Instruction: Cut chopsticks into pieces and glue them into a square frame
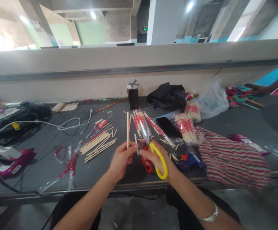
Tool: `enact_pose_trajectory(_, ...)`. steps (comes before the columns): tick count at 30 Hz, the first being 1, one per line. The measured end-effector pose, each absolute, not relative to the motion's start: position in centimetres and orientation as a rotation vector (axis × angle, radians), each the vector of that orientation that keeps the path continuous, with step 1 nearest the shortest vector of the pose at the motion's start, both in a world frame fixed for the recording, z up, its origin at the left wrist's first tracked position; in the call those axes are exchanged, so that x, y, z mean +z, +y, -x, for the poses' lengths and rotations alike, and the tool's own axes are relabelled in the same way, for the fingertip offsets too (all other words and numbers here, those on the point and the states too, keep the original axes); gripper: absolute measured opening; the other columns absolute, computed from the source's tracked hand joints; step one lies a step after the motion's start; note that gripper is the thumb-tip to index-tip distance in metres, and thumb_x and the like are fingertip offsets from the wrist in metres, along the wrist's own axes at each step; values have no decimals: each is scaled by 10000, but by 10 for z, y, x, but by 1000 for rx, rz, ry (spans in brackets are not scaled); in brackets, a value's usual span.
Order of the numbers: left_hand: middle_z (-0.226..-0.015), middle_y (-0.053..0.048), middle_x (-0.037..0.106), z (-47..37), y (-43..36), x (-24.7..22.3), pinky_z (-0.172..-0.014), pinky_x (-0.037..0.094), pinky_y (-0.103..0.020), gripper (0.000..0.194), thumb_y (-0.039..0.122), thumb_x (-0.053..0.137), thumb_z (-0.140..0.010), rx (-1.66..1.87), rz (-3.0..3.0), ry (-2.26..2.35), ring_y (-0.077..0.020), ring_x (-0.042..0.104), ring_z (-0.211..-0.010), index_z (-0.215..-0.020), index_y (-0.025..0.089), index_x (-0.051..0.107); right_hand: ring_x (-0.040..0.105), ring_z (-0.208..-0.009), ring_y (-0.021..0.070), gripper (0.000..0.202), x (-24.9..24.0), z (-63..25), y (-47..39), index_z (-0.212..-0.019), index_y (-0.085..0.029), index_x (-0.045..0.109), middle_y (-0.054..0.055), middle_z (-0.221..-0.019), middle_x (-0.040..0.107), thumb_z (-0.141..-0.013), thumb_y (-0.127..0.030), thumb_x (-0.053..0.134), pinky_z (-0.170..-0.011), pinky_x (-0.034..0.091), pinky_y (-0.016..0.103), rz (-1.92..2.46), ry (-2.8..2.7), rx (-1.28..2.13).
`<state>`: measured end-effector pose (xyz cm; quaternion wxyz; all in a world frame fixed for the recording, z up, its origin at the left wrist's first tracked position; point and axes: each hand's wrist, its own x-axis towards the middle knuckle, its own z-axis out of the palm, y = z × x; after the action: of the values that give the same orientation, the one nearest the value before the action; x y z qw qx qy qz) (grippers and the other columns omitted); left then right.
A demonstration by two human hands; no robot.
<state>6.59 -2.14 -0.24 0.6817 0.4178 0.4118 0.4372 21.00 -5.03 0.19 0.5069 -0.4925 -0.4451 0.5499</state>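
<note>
My left hand (121, 159) is closed on a wooden stick (128, 129) that stands nearly upright between its fingers. Scissors with yellow and red handles (161, 163) are in my right hand (154, 156), their blades pointing up and away. A short stick piece (136, 142) is between the two hands, touching the fingertips; which hand bears it I cannot tell. Loose sticks (95, 143) lie in a pile left of my hands. Beyond the blades are sticks in red-and-clear wrappers (139, 119).
A phone (169, 127) and wrapped stick bundles (186, 127) lie to the right, near a striped cloth (230, 156). A black bag (167, 95) and another phone (133, 99) are at the back. Torn wrappers (71, 166) and a white cable (67, 123) lie left.
</note>
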Motion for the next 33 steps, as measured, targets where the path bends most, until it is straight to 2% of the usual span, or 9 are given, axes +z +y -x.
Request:
enact_pose_trajectory(2, -478, 97, 317, -49, -4, 1, -399, 161, -194, 238, 390, 665, -707, 996, -1106, 1074, -47, 229, -396, -755, 177, 569, 453, -378, 86, 435, 4, -211, -51, -1075, -193, 505, -106, -496, 501, -701, -336, 676, -377, 375, 200, 1199, -1080, 1316)
enact_pose_trajectory(5, -537, 50, 444, -20, 30, 7, -469, 263, -207, 219, 371, 570, -760, 998, -1665, 1490, -86, 397, -492, -676, 169, 566, 448, -371, 83, 424, 6, -214, -51, -1055, -201, 506, -112, -499, 494, -691, -323, 687, -370, 373, 197, 1193, -1075, 1320)
enact_pose_trajectory(8, -620, -7, 577, -5, 62, 9, -546, 329, -230, 267, 376, 472, -825, 577, -2053, 2002, -148, 538, -632, -695, 179, 597, 445, -358, 84, 402, 3, -216, -48, -1054, -201, 500, -114, -481, 496, -705, -306, 671, -359, 368, 191, 1174, -1072, 1338)
enact_pose_trajectory(9, -663, -33, 616, -4, 70, 8, -567, 348, -236, 251, 350, 477, -822, 510, -2068, 2044, -164, 567, -672, -701, 175, 611, 449, -358, 84, 399, 2, -217, -47, -1054, -200, 499, -110, -484, 508, -707, -303, 668, -356, 369, 190, 1170, -1069, 1341)
enact_pose_trajectory(12, -792, -94, 681, -11, 86, 3, -637, 402, -245, 190, 278, 507, -797, 375, -2105, 2067, -198, 618, -786, -739, 161, 645, 463, -355, 81, 411, -4, -219, -44, -1058, -199, 499, -98, -514, 544, -702, -309, 672, -344, 369, 182, 1164, -1039, 1354)
enact_pose_trajectory(16, -903, -156, 696, -20, 96, -3, -722, 442, -264, 182, 214, 512, -775, 263, -2166, 2056, -235, 635, -894, -785, 127, 671, 481, -365, 81, 431, -11, -223, -41, -1071, -206, 502, -93, -547, 567, -694, -307, 682, -351, 396, 189, 1130, -993, 1375)
enact_pose_trajectory(23, -972, -140, 694, -10, 102, -2, -757, 459, -278, 223, 258, 488, -805, 239, -2200, 2054, -241, 634, -944, -883, 149, 666, 487, -367, 77, 426, -10, -223, -41, -1057, -204, 507, -96, -567, 563, -682, -289, 689, -353, 402, 191, 1122, -983, 1380)
enact_pose_trajectory(29, -948, -160, 687, -1, 109, -2, -763, 467, -304, 195, 257, 556, -752, 237, -2100, 2075, -262, 638, -929, -852, 130, 665, 484, -366, 81, 419, -12, -224, -39, -1062, -209, 506, -98, -549, 553, -694, -287, 689, -353, 408, 194, 1112, -997, 1391)
enact_pose_trajectory(33, -836, -140, 687, 0, 116, 0, -754, 456, -289, 124, 203, 622, -642, 285, -2020, 2046, -258, 637, -897, -735, 136, 668, 488, -364, 83, 431, -14, -225, -38, -1061, -211, 500, -94, -552, 568, -685, -295, 696, -353, 408, 196, 1106, -976, 1409)
